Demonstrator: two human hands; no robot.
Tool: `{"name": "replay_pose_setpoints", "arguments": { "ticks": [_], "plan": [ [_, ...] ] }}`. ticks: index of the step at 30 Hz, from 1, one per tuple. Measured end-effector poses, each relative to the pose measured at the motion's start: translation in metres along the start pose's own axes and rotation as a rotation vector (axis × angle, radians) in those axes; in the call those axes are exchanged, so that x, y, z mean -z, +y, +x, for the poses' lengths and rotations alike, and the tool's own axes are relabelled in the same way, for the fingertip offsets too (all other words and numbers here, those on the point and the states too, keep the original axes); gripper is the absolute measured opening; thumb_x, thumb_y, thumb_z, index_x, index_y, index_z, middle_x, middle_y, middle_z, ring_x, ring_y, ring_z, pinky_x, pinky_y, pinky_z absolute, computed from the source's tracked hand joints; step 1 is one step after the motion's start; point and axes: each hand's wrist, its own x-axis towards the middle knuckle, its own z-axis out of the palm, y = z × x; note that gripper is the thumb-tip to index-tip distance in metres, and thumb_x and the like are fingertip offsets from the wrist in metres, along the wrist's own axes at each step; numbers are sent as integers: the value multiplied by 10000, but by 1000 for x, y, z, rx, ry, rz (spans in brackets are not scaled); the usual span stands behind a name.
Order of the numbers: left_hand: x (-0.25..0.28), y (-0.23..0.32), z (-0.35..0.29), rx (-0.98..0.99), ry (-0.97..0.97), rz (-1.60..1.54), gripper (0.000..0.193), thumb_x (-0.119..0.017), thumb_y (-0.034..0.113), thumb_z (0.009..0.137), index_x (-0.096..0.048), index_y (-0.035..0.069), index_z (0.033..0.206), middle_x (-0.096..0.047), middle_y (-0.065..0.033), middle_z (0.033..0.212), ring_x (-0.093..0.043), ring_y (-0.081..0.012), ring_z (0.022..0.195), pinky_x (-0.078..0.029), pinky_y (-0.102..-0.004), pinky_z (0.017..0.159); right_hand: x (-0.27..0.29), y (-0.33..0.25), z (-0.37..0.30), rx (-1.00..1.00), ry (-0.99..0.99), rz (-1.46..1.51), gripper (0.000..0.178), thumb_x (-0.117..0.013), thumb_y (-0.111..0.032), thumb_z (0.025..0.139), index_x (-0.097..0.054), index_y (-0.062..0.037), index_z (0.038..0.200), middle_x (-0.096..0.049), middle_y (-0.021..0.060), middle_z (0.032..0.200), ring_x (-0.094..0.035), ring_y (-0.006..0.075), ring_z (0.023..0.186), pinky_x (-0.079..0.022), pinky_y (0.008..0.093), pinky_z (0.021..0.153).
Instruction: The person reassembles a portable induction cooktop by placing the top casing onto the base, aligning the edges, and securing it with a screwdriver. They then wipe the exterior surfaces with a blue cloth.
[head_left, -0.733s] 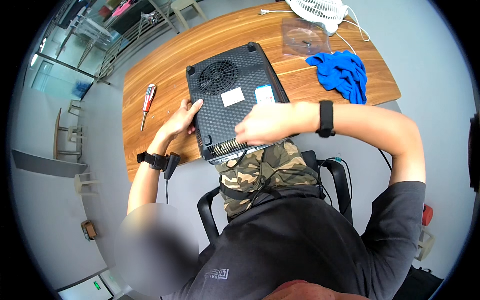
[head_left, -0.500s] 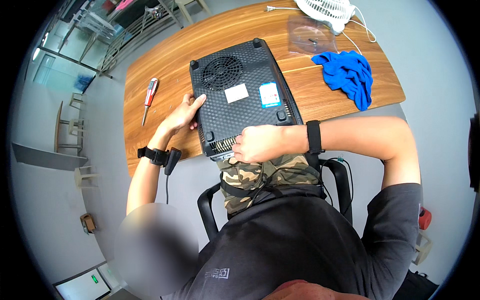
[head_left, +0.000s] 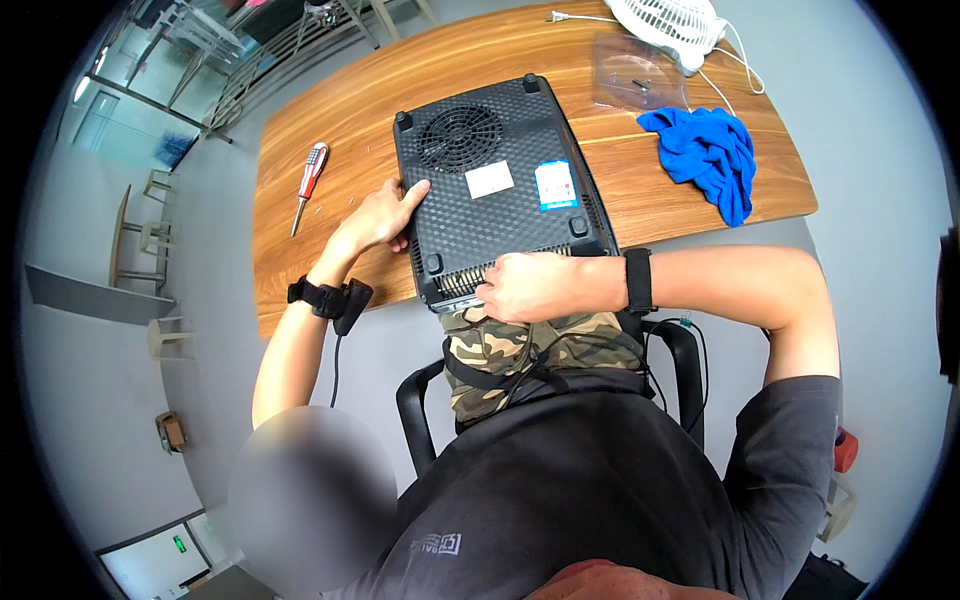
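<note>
A black induction cooker (head_left: 450, 212) lies upside down across the near edge of the table. Its underside shows a round fan grille, several rubber feet, a white label and a blue-and-white label. My left hand (head_left: 385, 216) grips its left edge, thumb on the underside and fingers mostly out of sight below. At the near end, by the slotted vents, my right hand (head_left: 533, 286) has its fingers curled over the edge. The right fingertips are partly hidden, so any small thing in them does not show.
Left on the wooden table (head_left: 350, 100) lies a red-and-white screwdriver (head_left: 311, 180), with small bits nearby. Toward the right are a crumpled blue cloth (head_left: 708, 165), a clear plastic tray (head_left: 612, 82) holding small dark pieces, and a white fan (head_left: 668, 25) with its cord.
The whole view has shifted slightly, so the table and its things appear a little farther right. Both hands keep their places on the induction cooker.
</note>
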Motion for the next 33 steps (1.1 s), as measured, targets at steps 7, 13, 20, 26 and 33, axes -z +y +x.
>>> {"name": "replay_pose_setpoints", "arguments": {
  "ticks": [7, 13, 20, 26, 33],
  "plan": [
    [-2, 3, -6, -56, 104, 271, 756, -517, 603, 1016, -493, -85, 1328, -714, -223, 798, -744, -340, 701, -607, -435, 672, 7, -2, -4, 60, -36, -74, 132, -617, -185, 852, -660, -63, 826, -628, 28, 817, -670, 190, 809, -522, 317, 707],
    [-27, 39, -53, -603, 382, 452, 596, -698, 330, 935, -497, -3, 1387, -611, -244, 1178, -641, -431, 1052, -535, -494, 897, 5, -4, -10, 58, 5, -94, 138, -611, -202, 861, -677, -83, 835, -653, 26, 800, -684, 196, 793, -502, 330, 735],
    [-59, 54, -85, -946, 185, 653, 907, -803, 255, 768, -390, 84, 1557, -428, -210, 1513, -462, -404, 1343, -411, -491, 1077, 8, -9, -21, 32, -6, -138, 167, -593, -212, 891, -695, -81, 877, -670, 35, 821, -694, 207, 788, -502, 366, 757],
    [-82, 39, -83, -975, 197, 748, 965, -803, 310, 772, -338, 103, 1593, -306, -207, 1632, -388, -380, 1446, -400, -495, 1058, 3, -15, -28, -5, 46, -127, 167, -596, -197, 891, -679, -57, 857, -654, 68, 775, -704, 235, 748, -513, 356, 702],
    [-90, 41, -75, -1090, 257, 906, 898, -772, 373, 783, -406, 93, 1554, -409, -220, 1577, -486, -370, 1365, -447, -461, 983, -15, -17, -37, -20, 142, -114, 156, -616, -166, 848, -618, -24, 783, -608, 76, 701, -655, 222, 561, -528, 366, 505]
  ]
}}
